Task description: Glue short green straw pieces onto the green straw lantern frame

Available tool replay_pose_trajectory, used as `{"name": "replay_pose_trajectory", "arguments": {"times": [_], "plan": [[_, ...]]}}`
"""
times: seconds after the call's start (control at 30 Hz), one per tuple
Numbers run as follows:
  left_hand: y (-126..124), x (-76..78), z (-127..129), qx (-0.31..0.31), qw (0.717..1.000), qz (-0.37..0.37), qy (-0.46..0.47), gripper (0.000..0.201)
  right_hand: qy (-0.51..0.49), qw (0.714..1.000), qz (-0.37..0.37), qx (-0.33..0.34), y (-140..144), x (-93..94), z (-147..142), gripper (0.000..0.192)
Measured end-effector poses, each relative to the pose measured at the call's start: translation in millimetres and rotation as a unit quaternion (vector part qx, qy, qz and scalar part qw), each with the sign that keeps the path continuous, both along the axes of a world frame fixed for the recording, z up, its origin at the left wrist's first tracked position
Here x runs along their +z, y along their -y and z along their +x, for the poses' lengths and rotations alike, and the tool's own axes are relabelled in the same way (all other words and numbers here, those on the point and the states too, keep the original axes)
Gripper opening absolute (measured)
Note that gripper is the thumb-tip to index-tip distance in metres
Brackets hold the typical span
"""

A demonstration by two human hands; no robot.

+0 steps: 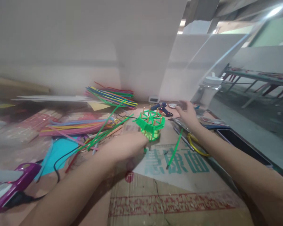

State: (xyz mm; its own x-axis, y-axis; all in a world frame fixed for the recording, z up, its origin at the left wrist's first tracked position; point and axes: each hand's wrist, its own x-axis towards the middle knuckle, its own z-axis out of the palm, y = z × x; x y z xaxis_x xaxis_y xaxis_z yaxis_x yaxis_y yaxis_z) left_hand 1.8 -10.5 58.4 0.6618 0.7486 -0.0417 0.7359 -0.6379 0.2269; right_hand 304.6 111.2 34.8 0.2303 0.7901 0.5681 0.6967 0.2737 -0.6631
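A green pipe-cleaner frame [152,121] with upright wooden sticks stands near the middle of the cardboard. It has two spoked tiers, and a fuzzy green strip runs round the front of the upper one. My left hand [134,142] is closed at its lower left edge, its fingertips mostly hidden behind the hand. Farther back on the right, my right hand [188,114] reaches out with thumb and fingers apart, slightly blurred. Close to its thumb lies a small round item [172,105]. A dark blue glue gun [163,109] rests just behind the frame.
Bundles of coloured pipe cleaners [113,96] lie at the back left. A purple-handled tool [19,185] sits at the front left. On the right are a yellow loop [196,146], a dark phone-like slab [241,146] and a clear lidded bottle [209,91]. One green stem [175,150] lies on the cardboard.
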Motion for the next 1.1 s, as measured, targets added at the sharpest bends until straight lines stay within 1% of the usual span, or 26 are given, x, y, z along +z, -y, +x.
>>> {"name": "replay_pose_trajectory", "arguments": {"times": [0.1, 0.17, 0.2, 0.23, 0.3, 0.37, 0.4, 0.5, 0.6, 0.7, 0.8, 0.93, 1.0, 1.1], "plan": [[1, 10.6, 0, -0.025, 0.998, 0.052, -0.034, 0.014, 0.014, 0.989, 0.149, 0.015, 42, 6.0, 7, 0.03], [1, 19.4, 1, -0.039, 0.995, 0.086, -0.025, 0.016, 0.011, 0.979, 0.199, 0.048, 72, 11.0, 2, 0.019], [2, 23.5, 1, -0.045, 0.995, 0.09, -0.013, 0.018, 0.009, 0.976, 0.205, 0.068, 87, 13.8, -3, 0.012], [2, 27.1, 1, -0.054, 0.994, 0.092, 0.003, 0.019, 0.014, 0.977, 0.186, 0.103, 102, 16.8, -10, 0.009], [4, 32.2, 1, -0.075, 0.992, 0.091, 0.032, 0.021, 0.026, 0.977, 0.123, 0.17, 127, 22.8, -25, 0.011], [6, 35.5, 1, -0.09, 0.991, 0.092, 0.047, 0.024, 0.053, 0.966, 0.042, 0.249, 145, 28.1, -42, 0.015], [8, 36.9, 2, -0.091, 0.99, 0.093, 0.05, 0.026, 0.06, 0.958, 0.012, 0.279, 151, 30.1, -49, 0.017], [12, 41.8, 6, -0.067, 0.992, 0.095, 0.055, 0.026, 0.081, 0.939, -0.061, 0.328, 155, 32.4, -67, 0.017], [15, 46.9, 11, -0.014, 0.995, 0.087, 0.048, 0.022, 0.086, 0.93, -0.107, 0.342, 151, 30.1, -78, 0.016], [16, 47.8, 14, 0.018, 0.996, 0.082, 0.04, 0.018, 0.042, 0.928, -0.138, 0.344, 148, 25.3, -83, 0.015], [14, 43.0, 14, 0.018, 0.995, 0.089, 0.039, 0.018, -0.013, 0.921, -0.176, 0.347, 148, 19.7, -82, 0.017], [10, 37.0, 13, 0.005, 0.991, 0.112, 0.068, 0.018, -0.035, 0.913, -0.209, 0.348, 148, 12.8, -78, 0.018], [9, 39.0, 13, 0.006, 0.988, 0.128, 0.09, 0.018, -0.044, 0.911, -0.213, 0.35, 148, 10.7, -77, 0.02], [10, 47.5, 14, 0.028, 0.984, 0.147, 0.096, 0.017, -0.059, 0.914, -0.208, 0.344, 150, 10.5, -79, 0.022]]}}
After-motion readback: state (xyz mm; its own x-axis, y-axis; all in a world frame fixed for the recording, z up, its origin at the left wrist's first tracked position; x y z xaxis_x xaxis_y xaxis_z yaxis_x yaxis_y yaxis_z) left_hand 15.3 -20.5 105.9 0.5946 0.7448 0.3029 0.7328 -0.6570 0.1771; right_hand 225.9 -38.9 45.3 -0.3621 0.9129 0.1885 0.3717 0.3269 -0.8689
